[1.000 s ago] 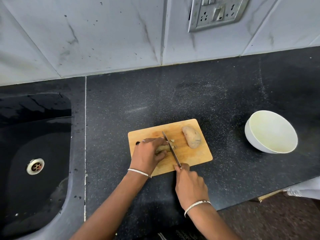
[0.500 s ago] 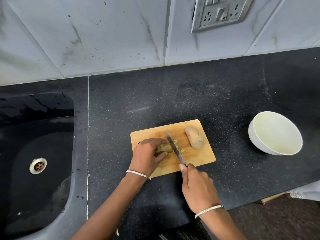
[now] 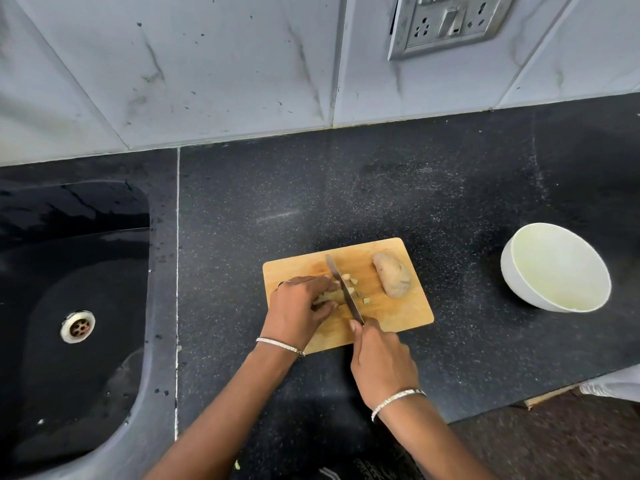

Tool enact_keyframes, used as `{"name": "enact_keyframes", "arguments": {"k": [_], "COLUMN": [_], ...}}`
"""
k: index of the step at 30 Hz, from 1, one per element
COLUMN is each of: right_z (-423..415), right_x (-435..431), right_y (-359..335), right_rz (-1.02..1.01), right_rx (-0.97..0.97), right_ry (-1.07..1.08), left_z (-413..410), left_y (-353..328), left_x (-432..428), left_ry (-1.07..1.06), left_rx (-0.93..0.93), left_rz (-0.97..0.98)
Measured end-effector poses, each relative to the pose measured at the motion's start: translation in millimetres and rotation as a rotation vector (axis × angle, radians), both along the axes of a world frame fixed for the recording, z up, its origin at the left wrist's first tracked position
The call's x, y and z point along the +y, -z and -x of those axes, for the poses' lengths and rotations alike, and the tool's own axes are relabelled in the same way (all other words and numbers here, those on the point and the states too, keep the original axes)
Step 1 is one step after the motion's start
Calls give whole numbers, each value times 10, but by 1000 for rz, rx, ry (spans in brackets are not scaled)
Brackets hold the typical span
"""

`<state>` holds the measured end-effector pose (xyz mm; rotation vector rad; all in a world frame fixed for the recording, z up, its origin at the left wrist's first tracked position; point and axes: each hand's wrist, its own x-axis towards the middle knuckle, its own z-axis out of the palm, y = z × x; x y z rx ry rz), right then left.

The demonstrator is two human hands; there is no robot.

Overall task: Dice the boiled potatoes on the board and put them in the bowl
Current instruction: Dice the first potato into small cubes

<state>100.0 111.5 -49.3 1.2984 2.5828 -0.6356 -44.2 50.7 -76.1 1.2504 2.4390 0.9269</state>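
Squarely on the wooden board point(image 3: 398, 317), which lies on the dark speckled table point(image 3: 450, 202), the left hand point(image 3: 298, 313) has its grip curled over a part-cut potato point(image 3: 327, 296), pale yellow inside, while a few small cubes point(image 3: 354, 281) with brownish skin edges lie just right of the knife point(image 3: 341, 285). The right hand point(image 3: 381, 365) has its grip closed round the knife's handle, the blade set down across the cut end of that potato. A whole potato point(image 3: 392, 279), tan-skinned and oval, lies near the board's far right corner, and the white bowl point(image 3: 516, 282) sits well apart to the right.
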Motion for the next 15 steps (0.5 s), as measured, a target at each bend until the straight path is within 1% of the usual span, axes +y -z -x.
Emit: {"name": "enact_keyframes", "arguments": {"k": [8,15], "right_z": [46,-162], "right_x": [-6,-75], "right_y": [68,65], "right_rz": [-60,-97], "right_rx": [-63,-111], "right_ry": [-24,-48], "left_z": [-70,-84], "left_y": [40,51], "left_x": [2,3], "left_ry": [-66,-82], "left_rx": [-16,-22], "left_rz": [-23,3]}}
